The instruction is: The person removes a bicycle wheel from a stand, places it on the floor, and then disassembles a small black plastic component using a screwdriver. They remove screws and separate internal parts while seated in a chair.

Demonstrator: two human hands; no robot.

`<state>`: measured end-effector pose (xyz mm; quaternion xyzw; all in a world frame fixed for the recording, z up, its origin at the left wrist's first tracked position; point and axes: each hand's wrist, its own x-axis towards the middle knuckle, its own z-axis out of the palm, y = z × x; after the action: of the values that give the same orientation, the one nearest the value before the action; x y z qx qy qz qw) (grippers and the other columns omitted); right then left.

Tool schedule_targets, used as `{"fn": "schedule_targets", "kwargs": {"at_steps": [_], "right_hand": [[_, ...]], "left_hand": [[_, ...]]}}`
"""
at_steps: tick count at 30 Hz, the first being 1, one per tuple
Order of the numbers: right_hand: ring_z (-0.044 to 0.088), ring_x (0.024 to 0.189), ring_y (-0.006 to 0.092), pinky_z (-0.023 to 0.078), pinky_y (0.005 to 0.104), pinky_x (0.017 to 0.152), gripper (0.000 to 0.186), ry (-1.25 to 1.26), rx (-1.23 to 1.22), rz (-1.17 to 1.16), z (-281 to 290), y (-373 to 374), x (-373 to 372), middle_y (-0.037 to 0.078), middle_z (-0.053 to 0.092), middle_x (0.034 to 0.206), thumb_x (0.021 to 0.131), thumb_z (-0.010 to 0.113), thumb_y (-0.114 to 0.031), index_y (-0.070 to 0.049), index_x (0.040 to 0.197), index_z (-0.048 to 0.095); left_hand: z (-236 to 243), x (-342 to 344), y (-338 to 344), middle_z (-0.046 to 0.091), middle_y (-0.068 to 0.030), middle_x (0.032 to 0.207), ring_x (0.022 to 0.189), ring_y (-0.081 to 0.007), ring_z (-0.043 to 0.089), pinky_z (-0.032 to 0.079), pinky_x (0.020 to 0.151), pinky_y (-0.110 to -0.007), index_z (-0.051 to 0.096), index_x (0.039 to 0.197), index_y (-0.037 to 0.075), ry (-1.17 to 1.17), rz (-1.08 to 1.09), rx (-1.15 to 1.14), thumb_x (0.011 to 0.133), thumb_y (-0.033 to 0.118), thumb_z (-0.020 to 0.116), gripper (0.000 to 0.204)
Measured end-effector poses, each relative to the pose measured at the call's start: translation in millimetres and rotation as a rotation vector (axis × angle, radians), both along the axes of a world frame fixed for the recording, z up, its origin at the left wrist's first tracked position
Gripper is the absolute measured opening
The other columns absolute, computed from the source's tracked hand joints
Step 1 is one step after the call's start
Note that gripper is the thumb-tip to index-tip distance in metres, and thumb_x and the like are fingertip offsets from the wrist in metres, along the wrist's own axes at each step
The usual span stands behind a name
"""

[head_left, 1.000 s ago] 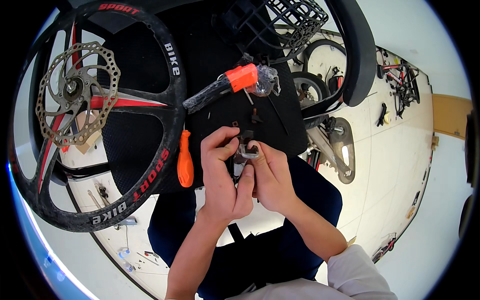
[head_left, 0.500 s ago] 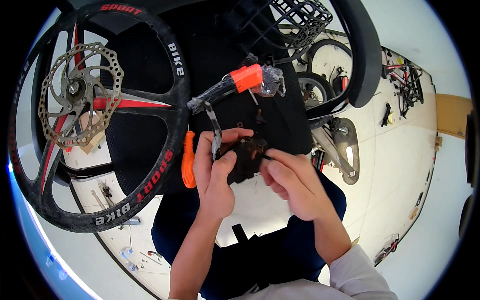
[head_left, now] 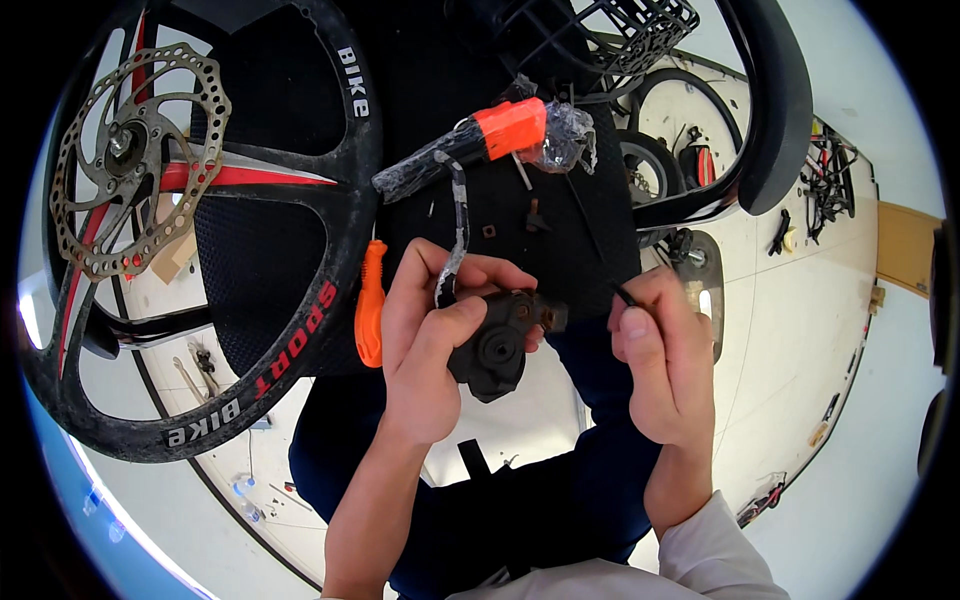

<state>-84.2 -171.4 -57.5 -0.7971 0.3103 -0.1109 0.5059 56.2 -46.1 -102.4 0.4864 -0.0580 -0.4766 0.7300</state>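
Observation:
My left hand point(head_left: 425, 345) is closed around a black disc brake caliper point(head_left: 497, 350), held above my lap at the front edge of the dark seat. A cable point(head_left: 458, 215) in grey-flecked wrapping rises from beside my left fingers toward a plastic-wrapped handle point(head_left: 430, 178) with an orange band. Apart from the caliper, to its right, my right hand point(head_left: 668, 365) pinches a small thin black piece point(head_left: 624, 294). Most of that piece is hidden in the fingers, so its kind cannot be made out. An orange-handled tool point(head_left: 370, 305) lies left of my left hand.
A black spoked wheel point(head_left: 350, 200) with a perforated brake disc point(head_left: 205, 165) fills the left side. Small loose parts, among them a square brown piece point(head_left: 489, 231) and a dark bolt-like piece point(head_left: 537, 216), lie on the seat point(head_left: 590, 260). A black basket point(head_left: 640, 35) stands at the back.
My right hand has drawn away from the caliper to the right, the thin black piece in its fingers. The caliper, still in my left hand, has turned and shows its round face.

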Motion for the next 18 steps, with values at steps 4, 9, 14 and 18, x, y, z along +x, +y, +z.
{"fn": "schedule_targets", "kwargs": {"at_steps": [4,9,14,18], "right_hand": [[0.045,0.048,0.0118,0.037,0.0250,0.050,0.006,-0.033,0.091,-0.109,-8,2,-9,0.004,0.048,0.061,0.094,0.053,-0.002,-0.001,0.095,0.048],[0.051,0.051,0.0128,0.040,0.0234,0.050,0.009,-0.120,-0.119,-0.021,-12,12,6,0.007,0.059,0.074,0.090,0.061,0.001,-0.001,0.097,0.055],[0.061,0.055,0.0153,0.046,0.0240,0.050,0.012,-0.190,-0.219,-0.014,-20,31,22,0.009,0.067,0.084,0.087,0.065,0.000,-0.001,0.098,0.060],[0.062,0.053,0.0169,0.046,0.0248,0.048,0.010,-0.118,-0.190,-0.088,-21,33,25,0.010,0.066,0.083,0.088,0.063,0.000,0.000,0.096,0.058]], "left_hand": [[0,-2,-1,0.059,-0.0272,0.107,0.082,-0.0287,0.066,0.057,0.073,-0.039,0.045,0.105,-0.003,0.009,0.005,0.010,0.081,0.019,0.045,0.033],[-4,-2,-2,0.053,-0.0279,0.120,0.097,-0.0295,0.060,0.047,0.092,-0.042,0.048,0.115,-0.003,0.215,0.051,-0.141,0.077,0.020,0.048,0.044],[-10,-14,-4,0.048,-0.0210,0.124,0.102,-0.0255,0.057,0.043,0.096,-0.039,0.050,0.113,-0.002,0.265,0.098,-0.252,0.072,0.008,0.048,0.042],[-8,-22,-8,0.045,-0.0170,0.125,0.108,-0.0256,0.056,0.041,0.102,-0.038,0.043,0.124,0.000,0.073,0.164,-0.224,0.064,-0.002,0.049,0.061]]}}
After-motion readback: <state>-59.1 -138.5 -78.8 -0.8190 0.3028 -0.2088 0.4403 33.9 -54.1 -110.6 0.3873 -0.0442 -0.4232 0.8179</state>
